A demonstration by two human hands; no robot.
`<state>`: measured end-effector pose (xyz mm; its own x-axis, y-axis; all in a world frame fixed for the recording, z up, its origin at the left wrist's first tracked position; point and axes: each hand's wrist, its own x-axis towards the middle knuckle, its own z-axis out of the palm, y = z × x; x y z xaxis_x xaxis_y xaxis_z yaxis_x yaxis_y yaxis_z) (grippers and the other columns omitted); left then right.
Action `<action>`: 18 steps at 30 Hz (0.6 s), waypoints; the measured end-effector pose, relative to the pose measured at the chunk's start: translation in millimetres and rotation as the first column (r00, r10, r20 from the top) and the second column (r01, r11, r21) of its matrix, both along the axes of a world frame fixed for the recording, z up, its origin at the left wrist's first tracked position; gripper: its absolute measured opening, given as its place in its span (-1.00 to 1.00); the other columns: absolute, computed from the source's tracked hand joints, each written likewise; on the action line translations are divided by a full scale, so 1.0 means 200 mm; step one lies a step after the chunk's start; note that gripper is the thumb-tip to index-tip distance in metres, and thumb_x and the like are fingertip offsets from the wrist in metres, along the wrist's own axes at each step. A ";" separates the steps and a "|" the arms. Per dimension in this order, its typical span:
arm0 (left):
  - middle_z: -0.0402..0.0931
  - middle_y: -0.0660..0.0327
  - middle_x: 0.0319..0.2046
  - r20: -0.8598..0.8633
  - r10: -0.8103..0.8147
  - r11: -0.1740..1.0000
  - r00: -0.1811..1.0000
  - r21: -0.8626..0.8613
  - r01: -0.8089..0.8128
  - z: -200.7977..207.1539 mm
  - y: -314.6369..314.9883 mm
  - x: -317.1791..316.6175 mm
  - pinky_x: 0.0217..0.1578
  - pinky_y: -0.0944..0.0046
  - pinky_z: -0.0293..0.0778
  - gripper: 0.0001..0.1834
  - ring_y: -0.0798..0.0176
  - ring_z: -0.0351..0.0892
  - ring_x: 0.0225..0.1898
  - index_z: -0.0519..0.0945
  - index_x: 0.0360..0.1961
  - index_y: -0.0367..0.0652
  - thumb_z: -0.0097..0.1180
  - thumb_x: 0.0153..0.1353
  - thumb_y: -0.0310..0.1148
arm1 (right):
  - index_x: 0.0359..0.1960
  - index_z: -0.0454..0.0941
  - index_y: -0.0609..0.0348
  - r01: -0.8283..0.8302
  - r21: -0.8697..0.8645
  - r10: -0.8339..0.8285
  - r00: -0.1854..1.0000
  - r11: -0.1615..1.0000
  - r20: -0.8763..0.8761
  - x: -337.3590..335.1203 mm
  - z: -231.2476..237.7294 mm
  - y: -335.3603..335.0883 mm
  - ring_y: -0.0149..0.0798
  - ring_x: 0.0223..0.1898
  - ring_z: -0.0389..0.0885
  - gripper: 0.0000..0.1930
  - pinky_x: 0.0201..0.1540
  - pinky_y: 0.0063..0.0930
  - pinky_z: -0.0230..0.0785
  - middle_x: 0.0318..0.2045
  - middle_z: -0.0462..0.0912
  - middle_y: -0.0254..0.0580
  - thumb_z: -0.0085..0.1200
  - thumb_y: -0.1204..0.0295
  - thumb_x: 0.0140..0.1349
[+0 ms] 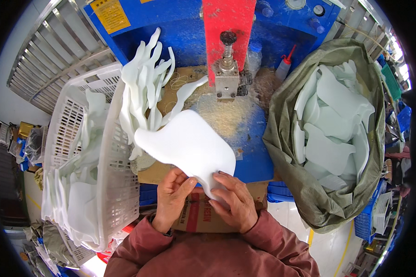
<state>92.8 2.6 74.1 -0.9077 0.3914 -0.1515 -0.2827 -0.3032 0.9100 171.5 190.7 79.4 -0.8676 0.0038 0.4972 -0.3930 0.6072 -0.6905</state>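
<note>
A smooth white curved sheet piece (194, 145), broad with a narrow wavy tip at its left end, is held tilted over the front of the blue worktable. My right hand (233, 201) grips its lower right corner, fingers over the edge. At the near lower edge, my left hand (176, 196) has its thumb and fingers closed on the piece; some fingertips are hidden behind it. Beyond it stands the metal machine head (227, 83) with a spring-loaded screw, on a red column. Left of that head lies a heap of similar white wavy pieces (145, 83).
At left stands a white slotted plastic basket (120, 184) with several such pieces. An olive woven sack (284, 184) at right also holds several. Pale dust (226, 115) covers the worktable below the machine head. A red-tipped squeeze bottle (283, 68) stands at the back.
</note>
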 end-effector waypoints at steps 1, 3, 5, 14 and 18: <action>0.63 0.06 0.07 0.001 -0.006 1.000 1.000 0.009 0.006 0.00 0.00 0.00 0.00 0.18 0.71 -0.67 0.25 0.66 0.06 0.50 0.21 -0.31 0.14 0.47 -0.54 | -0.02 0.56 0.16 -0.011 -0.053 0.013 0.999 0.999 0.035 0.01 0.00 0.00 0.11 0.20 0.62 -0.57 0.19 -0.05 0.48 0.23 0.58 0.02 0.45 0.55 0.06; 0.65 0.08 0.02 0.018 -0.037 0.999 0.999 -0.009 0.038 -0.01 0.00 -0.01 -0.05 0.22 0.73 -0.68 0.27 0.68 0.00 0.53 0.20 -0.31 0.16 0.46 -0.54 | 0.04 0.58 0.15 -0.007 -0.129 0.023 0.993 0.992 0.119 0.01 0.01 0.02 0.10 0.17 0.63 -0.53 0.16 -0.13 0.50 0.17 0.63 -0.02 0.46 0.50 0.08; 0.67 0.11 -0.01 0.032 -0.068 0.997 0.997 -0.030 0.069 -0.02 0.00 0.00 -0.09 0.25 0.74 -0.68 0.30 0.70 -0.06 0.55 0.19 -0.30 0.17 0.45 -0.54 | 0.01 0.60 0.16 0.065 -0.211 -0.023 0.980 0.975 0.196 0.00 0.02 0.02 0.08 0.10 0.64 -0.59 0.09 -0.19 0.52 0.07 0.66 -0.03 0.44 0.49 0.11; 0.70 0.17 -0.09 0.006 -0.109 0.975 0.994 -0.193 0.108 -0.01 0.05 0.03 -0.12 0.31 0.74 -0.70 0.38 0.70 -0.13 0.61 0.14 -0.32 0.23 0.42 -0.54 | -0.12 0.66 0.15 0.238 -0.228 -0.184 0.954 0.944 0.235 -0.04 -0.02 -0.03 -0.01 -0.11 0.64 -0.75 -0.07 -0.24 0.51 -0.18 0.66 -0.08 0.39 0.51 0.17; 0.71 0.17 -0.10 0.022 -0.131 0.952 0.991 -0.276 0.132 0.00 0.06 0.03 -0.12 0.32 0.73 -0.72 0.39 0.71 -0.17 0.63 0.11 -0.33 0.23 0.41 -0.55 | -0.06 0.64 0.15 0.252 -0.172 -0.222 0.959 0.952 0.175 -0.05 -0.02 -0.03 0.00 -0.12 0.64 -0.71 -0.09 -0.22 0.52 -0.19 0.66 -0.08 0.37 0.53 0.17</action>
<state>99.0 15.2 73.7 -0.8504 0.4494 -0.2737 -0.3065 -0.0002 0.9519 162.1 183.8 75.4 -0.8953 0.2999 0.3294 -0.1353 0.5213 -0.8425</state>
